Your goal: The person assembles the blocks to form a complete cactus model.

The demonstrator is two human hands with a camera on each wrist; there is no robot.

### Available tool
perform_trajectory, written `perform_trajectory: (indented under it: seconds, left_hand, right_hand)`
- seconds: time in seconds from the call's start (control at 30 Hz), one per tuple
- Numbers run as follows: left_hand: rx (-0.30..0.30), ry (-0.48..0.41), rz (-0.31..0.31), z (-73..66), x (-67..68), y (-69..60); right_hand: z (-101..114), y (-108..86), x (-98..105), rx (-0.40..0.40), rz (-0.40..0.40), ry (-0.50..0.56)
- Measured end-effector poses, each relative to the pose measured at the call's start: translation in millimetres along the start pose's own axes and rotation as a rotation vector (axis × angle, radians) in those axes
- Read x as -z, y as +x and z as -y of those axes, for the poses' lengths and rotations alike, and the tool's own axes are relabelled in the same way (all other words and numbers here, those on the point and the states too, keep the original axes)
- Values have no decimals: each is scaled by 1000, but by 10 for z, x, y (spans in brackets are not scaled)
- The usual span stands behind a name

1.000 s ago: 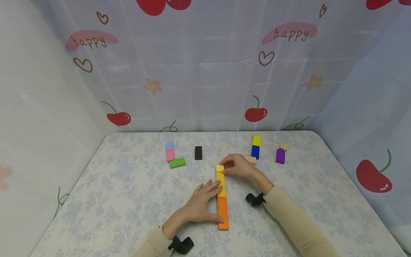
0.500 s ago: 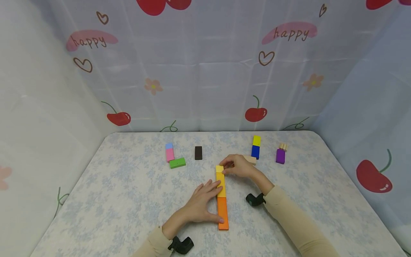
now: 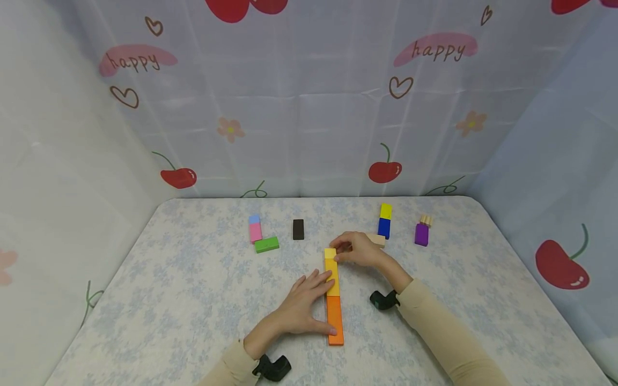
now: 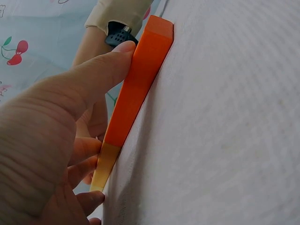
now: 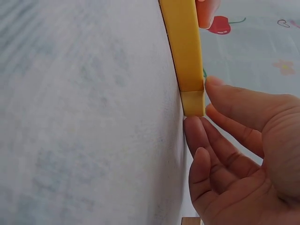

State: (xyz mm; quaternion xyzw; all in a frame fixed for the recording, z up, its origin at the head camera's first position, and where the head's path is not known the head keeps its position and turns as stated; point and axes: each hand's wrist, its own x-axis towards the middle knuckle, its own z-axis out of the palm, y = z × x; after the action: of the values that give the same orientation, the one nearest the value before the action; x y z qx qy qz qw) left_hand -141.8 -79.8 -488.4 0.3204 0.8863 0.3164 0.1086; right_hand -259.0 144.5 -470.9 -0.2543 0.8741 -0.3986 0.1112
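Three blocks lie end to end in a straight row: an orange block nearest, a longer yellow block beyond it, and a small pale yellow block at the far end. My left hand rests along the row with spread fingers, thumb on the orange block and fingertips on the longer yellow one. With thumb and bent fingers, my right hand holds the small block's right side and far end. The right wrist view shows the small block touching the longer yellow block.
Along the back of the table lie blue and pink blocks, a green block and a black block. Behind my right hand are a natural wood block, blue and yellow blocks, with purple further right.
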Motion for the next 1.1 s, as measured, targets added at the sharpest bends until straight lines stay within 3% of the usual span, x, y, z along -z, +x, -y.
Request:
perform_trajectory:
  seconds: [0.47, 0.8, 1.1]
  left_hand:
    - [3, 10, 2, -10, 12, -6]
    - [10, 13, -5, -12, 9, -7]
    - [9, -4, -4, -8, 3, -10]
  right_hand:
    - [-34, -201, 138, 52, -82, -33]
    - [-161, -390, 359, -51, -184, -18]
    - [-394, -549, 543, -95, -291, -38]
